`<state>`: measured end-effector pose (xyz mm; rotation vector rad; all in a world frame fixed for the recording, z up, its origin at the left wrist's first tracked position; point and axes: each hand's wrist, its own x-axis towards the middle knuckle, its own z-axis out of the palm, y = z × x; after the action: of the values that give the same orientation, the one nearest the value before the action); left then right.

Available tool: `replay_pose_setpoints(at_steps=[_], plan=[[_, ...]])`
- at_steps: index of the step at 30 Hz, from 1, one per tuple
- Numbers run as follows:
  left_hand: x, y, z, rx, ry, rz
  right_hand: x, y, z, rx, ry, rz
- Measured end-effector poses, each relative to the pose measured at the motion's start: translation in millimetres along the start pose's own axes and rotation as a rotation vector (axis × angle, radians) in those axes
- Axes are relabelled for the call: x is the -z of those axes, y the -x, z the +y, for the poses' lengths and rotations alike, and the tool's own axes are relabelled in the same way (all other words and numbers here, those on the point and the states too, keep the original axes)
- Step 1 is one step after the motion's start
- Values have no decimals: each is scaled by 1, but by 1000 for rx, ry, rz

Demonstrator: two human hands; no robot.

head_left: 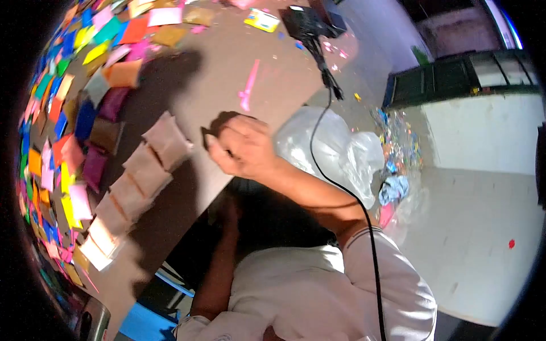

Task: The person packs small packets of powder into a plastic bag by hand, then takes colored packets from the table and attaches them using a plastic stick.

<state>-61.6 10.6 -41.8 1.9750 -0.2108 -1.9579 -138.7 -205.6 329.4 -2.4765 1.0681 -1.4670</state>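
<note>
My right hand (243,149) is over the table's edge with its fingers curled closed; what they hold, if anything, is hidden. Just left of it, a row of pale pinkish packets (133,181) lies slantwise on the brown table (170,238), side by side and touching or overlapping. My left forearm (219,273) hangs low in front of my body, and the left hand (228,213) is lost in dark shadow below the table edge, so its fingers cannot be made out.
Many coloured packets (105,108) cover the table's far left. A pink strip (248,88), a yellow packet (261,20) and a black device with cables (313,25) lie farther back. Clear plastic bags (324,139) are at right; a black cable (341,184) crosses my right arm. Scraps litter the floor.
</note>
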Motion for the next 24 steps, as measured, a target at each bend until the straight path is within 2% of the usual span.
replay_pose_setpoints(at_steps=[2, 6, 11, 13, 15, 17, 19, 21, 23, 24], plan=[[14, -14, 2, 1, -47, 5, -5, 1, 2, 3, -9, 95], [36, -27, 8, -41, -14, 75, -4, 10, 1, -50, -25, 140], [62, -46, 36, -171, 86, 166, 4, 24, -8, -169, -80, 230], [71, -49, 45, -221, 134, 200, 17, 58, -24, -106, -153, 191], [77, -48, 47, -263, 176, 228, 41, 98, -43, -157, -249, 113], [81, -48, 44, -287, 209, 234, 83, 137, -50, -202, -286, -82], [86, -50, 39, -307, 245, 237, 116, 191, -53, -316, -239, -415], [94, -57, 43, -350, 283, 222, 164, 209, -55, -265, -176, -355], [109, -66, 43, -418, 379, 136, 198, 232, -56, -168, 35, -294], [118, -71, 45, -469, 444, 42, 218, 248, -52, -186, 21, -579]])
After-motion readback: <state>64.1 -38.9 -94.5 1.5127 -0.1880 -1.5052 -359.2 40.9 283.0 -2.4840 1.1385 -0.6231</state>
